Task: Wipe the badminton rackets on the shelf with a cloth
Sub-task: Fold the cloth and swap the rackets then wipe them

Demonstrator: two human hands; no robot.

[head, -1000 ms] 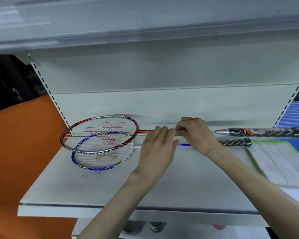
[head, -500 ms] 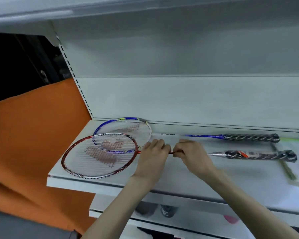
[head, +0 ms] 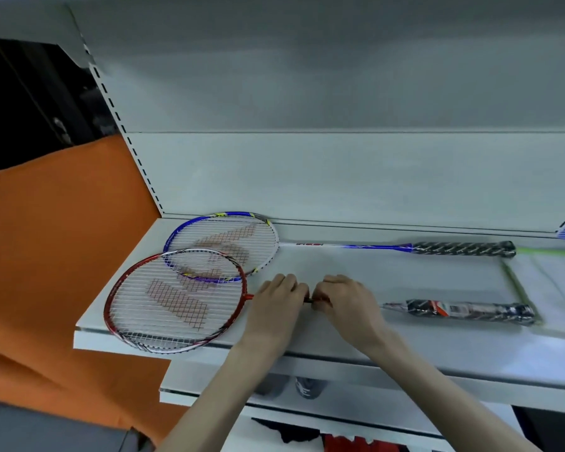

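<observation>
Red racket (head: pixel 173 300): near left on white shelf (head: pixel 340 340), head past the edge and overlapping blue racket (head: pixel 222 246). Left hand (head: pixel 274 308) and right hand (head: pixel 346 305) both curled round its shaft. Cloth (head: pixel 555 282) (far right) untouched. Risk: tipping off.

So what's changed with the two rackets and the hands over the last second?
The red racket, a second ago held above the blue racket, has come forward and down and now lies at the shelf front, its head over the edge. The blue one now lies behind it by the back wall. Both hands, left and right, still grip the red shaft. The cloth stays at the right.
</observation>
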